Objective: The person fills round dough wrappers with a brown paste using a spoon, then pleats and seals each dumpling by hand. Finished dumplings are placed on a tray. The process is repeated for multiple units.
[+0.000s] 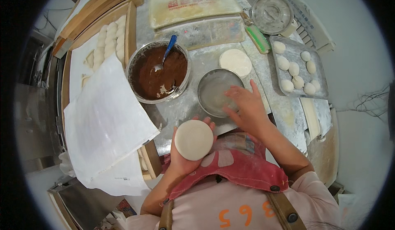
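Note:
A flat round of pale dough (pixel 194 140) lies on the upturned palm of my left hand (pixel 184 166), with fingertips showing past its far edge. My right hand (pixel 249 109) holds nothing visible, fingers spread over the right side of a shallow metal bowl (pixel 211 91). The bowl's hazy contents cannot be made out. Just beyond it sit more flat dough rounds (pixel 235 63), apparently stacked. To the left stands a larger metal bowl (pixel 133 89) of dark brown powdery filling (pixel 145 71), with a blue-handled spoon (pixel 169 48) stuck in it.
Several dough balls (pixel 283 63) rest on a metal tray (pixel 319 71) at right. A green-bristled brush (pixel 258 39) and a round metal lid (pixel 271 14) lie farther back. At left, white sheeting (pixel 108 128) partly covers a wooden box (pixel 131 29) holding shaped dough (pixel 111 35).

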The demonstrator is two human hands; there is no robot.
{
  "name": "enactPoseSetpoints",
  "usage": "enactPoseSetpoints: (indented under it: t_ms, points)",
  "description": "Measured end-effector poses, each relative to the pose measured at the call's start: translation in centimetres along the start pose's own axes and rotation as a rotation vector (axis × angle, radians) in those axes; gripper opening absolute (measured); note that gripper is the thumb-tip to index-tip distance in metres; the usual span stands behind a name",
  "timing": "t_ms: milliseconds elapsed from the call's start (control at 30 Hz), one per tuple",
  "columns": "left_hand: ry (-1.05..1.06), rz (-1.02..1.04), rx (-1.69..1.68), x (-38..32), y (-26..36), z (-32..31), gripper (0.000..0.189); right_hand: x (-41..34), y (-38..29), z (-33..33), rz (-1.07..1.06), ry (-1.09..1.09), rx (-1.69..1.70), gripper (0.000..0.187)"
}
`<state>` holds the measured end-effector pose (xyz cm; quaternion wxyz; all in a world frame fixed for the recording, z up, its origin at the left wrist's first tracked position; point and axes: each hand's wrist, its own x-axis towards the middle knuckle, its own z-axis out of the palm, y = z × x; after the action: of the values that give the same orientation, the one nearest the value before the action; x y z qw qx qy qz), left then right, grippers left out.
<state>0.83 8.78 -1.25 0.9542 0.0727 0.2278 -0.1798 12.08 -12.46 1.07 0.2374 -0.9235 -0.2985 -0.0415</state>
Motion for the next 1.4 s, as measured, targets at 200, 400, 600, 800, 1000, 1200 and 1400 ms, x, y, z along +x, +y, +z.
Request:
enactPoseSetpoints:
  t_ms: [200, 400, 600, 800, 1000, 1200, 1400]
  points:
    - [0.107, 0.101, 0.046, 0.3, 0.6, -1.5, 0.066, 0.7, -1.3, 2.8, -0.149, -0.224, -0.097, 0.074]
    - [-0.02, 0.132, 0.045, -0.5, 1.3, 0.2, 0.066, 1.3, -0.6, 3.1, -0.097, -0.179, -0.037, 0.072]
    - [-0.122, 0.138, 0.034, -0.2, 1.8, 2.1, 0.071, 0.6, -3.0, 1.0, -0.217, -0.061, 0.794, 0.067]
    - [-0.11, 0.153, 0.089, 0.1, 2.2, 4.2, 0.077, 1.7, -7.7, 1.0, -0.491, -0.231, 0.892, 0.075]
    - [-0.146, 0.189, 0.035, 0.1, 2.9, 5.5, 0.076, 2.0, -8.8, 2.3, -0.623, -0.189, 0.797, 0.079]
    - [-0.114, 0.353, 0.051, 0.5, 4.6, 6.2, 0.079, 1.5, -7.1, -0.1, -0.582, -0.317, 0.502, 0.074]
    - [-0.192, 0.378, 0.008, -0.7, 6.0, 7.1, 0.079, 0.5, -1.7, 0.8, -0.39, 0.024, 0.368, 0.069]
